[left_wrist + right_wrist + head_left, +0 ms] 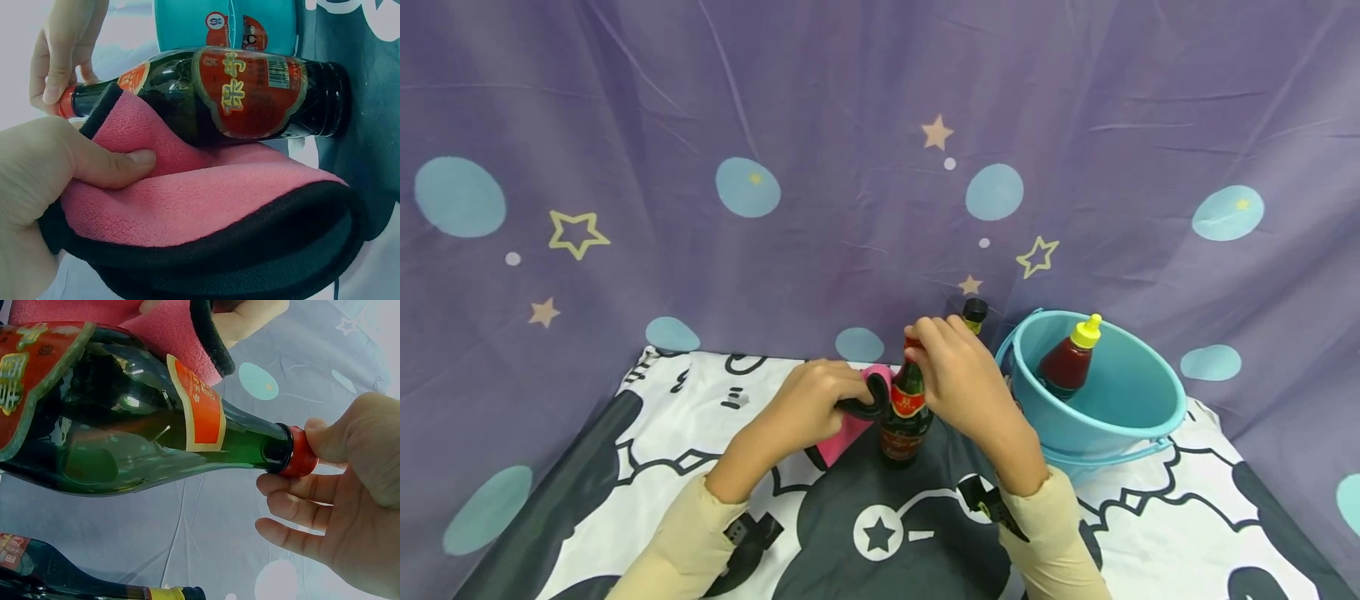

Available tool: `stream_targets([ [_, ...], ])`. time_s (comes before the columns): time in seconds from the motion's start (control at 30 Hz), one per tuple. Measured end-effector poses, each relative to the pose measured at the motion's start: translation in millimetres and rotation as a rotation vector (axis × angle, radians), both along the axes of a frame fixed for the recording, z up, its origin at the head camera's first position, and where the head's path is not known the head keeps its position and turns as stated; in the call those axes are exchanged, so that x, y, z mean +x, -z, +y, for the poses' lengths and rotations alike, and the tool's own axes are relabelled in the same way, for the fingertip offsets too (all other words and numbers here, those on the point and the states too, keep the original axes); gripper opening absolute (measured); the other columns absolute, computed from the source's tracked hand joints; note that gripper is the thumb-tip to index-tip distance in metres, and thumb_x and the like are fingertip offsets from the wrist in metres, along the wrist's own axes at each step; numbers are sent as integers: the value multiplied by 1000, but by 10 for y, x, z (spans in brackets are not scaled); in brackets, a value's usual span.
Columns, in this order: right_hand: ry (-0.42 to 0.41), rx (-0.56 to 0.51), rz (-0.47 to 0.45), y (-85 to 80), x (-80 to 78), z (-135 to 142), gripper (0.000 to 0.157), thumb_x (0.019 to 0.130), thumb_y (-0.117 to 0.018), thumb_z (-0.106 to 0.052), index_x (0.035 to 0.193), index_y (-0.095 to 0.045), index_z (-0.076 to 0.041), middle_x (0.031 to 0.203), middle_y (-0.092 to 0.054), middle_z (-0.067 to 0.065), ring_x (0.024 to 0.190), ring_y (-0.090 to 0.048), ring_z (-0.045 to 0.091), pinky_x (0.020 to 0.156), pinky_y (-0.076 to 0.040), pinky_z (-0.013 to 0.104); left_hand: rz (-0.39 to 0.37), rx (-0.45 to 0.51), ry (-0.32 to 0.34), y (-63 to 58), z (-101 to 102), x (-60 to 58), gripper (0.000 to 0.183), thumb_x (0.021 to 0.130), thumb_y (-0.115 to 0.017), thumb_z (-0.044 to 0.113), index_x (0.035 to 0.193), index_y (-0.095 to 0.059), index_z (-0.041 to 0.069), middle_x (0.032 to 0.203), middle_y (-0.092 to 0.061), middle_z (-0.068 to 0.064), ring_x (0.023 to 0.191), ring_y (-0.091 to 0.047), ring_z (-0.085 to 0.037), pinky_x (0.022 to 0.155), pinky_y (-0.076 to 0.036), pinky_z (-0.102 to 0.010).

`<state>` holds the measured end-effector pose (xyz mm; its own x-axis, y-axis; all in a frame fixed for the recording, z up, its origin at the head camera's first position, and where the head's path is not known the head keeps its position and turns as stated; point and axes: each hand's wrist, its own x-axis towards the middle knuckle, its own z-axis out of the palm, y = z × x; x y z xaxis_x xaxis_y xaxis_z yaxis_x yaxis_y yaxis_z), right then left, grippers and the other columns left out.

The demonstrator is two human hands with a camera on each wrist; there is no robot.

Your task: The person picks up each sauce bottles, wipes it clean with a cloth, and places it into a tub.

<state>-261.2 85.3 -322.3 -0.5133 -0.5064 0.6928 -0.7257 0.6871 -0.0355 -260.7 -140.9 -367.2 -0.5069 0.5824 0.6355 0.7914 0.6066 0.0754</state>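
Note:
A dark green glass bottle [905, 417] with a red cap [302, 452] and red-gold labels stands upright on the patterned cloth. My right hand [958, 379] pinches its cap between thumb and fingers, the other fingers loosely spread in the right wrist view. In my left hand [812, 404] is a pink cloth [187, 206] with black edging, gripped under the thumb. The cloth lies against the bottle's side in the left wrist view and hangs folded, its dark underside showing.
To the right stands a light blue bucket [1022, 400] holding a sauce bottle [1067, 362] with a yellow nozzle cap. Behind my right hand is a second dark bottle [81, 575] with a black cap and yellow neck band. A purple curtain [820, 275] hangs behind the table.

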Motion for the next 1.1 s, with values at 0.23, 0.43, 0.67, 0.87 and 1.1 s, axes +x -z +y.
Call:
stream_targets([
  [0.23, 5, 5, -7, 33, 11, -15, 10, 99, -63, -13, 106, -61, -7, 98, -70, 7, 75, -48, 21, 67, -43, 31, 10, -24, -6, 62, -5, 13, 43, 61, -62, -20, 76, -74, 19, 75, -69, 9, 70, -62, -11, 65, -52, -30],
  [0.43, 9, 12, -25, 36, 16, -20, 10, 100, -61, -14, 108, -61, -7, 98, -70, 6, 75, -49, 21, 67, -43, 31, 19, -77, -36, 79, 4, 27, 44, 56, -59, -21, 71, -68, 19, 69, -62, 9, 67, -57, -10, 62, -48, -29],
  [0.67, 26, 12, -36, 39, 19, -17, 9, 101, -60, -14, 107, -61, -8, 98, -70, 5, 74, -50, 20, 67, -43, 31, -2, -144, -72, 102, 27, 27, 42, 56, -61, -19, 70, -66, 20, 71, -65, 8, 69, -62, -13, 63, -50, -31],
  [0.87, 31, 12, -24, 30, 11, -19, 8, 101, -60, -14, 106, -61, -8, 96, -69, 5, 74, -50, 21, 67, -43, 31, -16, -203, -90, 131, 32, 4, 38, 55, -67, -16, 68, -65, 20, 70, -64, 8, 67, -62, -13, 62, -50, -31],
  [1.1, 30, 14, -13, -8, 17, -22, 8, 100, -61, -14, 105, -61, -8, 96, -68, 6, 75, -51, 22, 68, -44, 32, -50, -275, -122, 171, 57, -16, 35, 56, -73, -11, 69, -69, 21, 72, -67, 9, 71, -65, -13, 66, -50, -32],
])
